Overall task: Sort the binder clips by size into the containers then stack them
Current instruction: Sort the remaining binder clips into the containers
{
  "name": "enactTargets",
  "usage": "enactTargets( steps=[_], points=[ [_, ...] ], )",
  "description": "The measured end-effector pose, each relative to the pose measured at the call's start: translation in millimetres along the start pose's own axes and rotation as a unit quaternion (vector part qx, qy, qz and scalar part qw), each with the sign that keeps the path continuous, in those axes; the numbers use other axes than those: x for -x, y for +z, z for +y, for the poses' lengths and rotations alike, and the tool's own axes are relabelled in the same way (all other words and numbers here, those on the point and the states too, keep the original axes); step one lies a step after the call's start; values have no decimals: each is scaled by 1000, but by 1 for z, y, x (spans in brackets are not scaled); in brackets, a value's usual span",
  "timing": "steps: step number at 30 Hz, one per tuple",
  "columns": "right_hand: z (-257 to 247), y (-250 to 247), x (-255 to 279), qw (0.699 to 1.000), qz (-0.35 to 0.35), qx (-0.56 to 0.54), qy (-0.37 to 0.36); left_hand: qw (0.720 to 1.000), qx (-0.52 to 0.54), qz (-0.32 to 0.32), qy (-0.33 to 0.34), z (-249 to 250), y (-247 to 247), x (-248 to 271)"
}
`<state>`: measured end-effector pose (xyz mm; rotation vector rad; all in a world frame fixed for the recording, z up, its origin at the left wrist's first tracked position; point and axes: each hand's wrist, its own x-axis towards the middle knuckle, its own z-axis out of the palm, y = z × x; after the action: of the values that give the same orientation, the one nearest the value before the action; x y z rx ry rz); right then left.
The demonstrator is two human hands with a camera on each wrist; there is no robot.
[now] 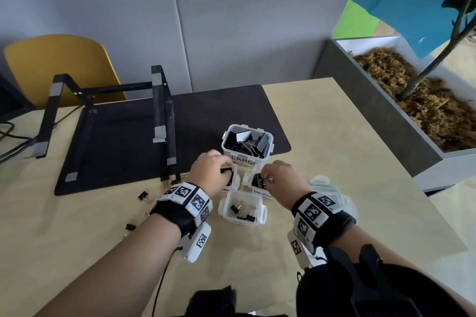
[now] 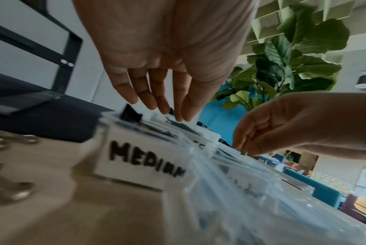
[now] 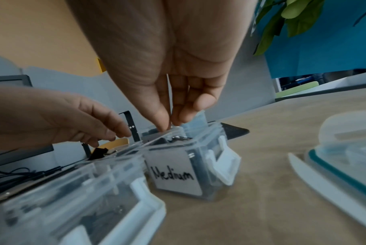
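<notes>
Four clear containers stand together: the LARGE container [image 1: 268,137] full of big black clips, two medium-labelled ones [image 2: 144,159] [image 3: 175,177], and a near container [image 1: 258,216] with small clips. My left hand [image 1: 226,172] [image 2: 178,116] hovers with straight fingers over the left medium container, where a black clip [image 2: 131,113] sticks up at the rim. My right hand [image 1: 265,177] [image 3: 169,124] pinches the wire handle of a black clip [image 1: 257,180] over the right medium container. Loose small clips [image 1: 143,195] lie on the table at the left.
Container lids [image 1: 324,185] [image 3: 345,149] lie right of my right wrist. A black laptop stand [image 1: 159,110] sits on a dark mat [image 1: 206,110] behind the containers. A grey planter [image 1: 373,116] borders the table's right side; a yellow chair [image 1: 51,64] stands back left.
</notes>
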<state>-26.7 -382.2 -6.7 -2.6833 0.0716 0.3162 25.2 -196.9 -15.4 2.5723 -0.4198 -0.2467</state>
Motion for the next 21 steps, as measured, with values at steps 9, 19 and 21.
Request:
enactTargets(
  steps=[9,19,21],
  points=[
    [-26,16,-6,992,-46,21,-116,994,29,6,-110,-33,-6,5],
    [-45,27,-11,982,-51,121,-135,998,-11,-7,-57,-38,-11,5],
    [-49,28,-13,984,-38,122,-124,999,-21,-16,-35,-37,-16,2]
  ],
)
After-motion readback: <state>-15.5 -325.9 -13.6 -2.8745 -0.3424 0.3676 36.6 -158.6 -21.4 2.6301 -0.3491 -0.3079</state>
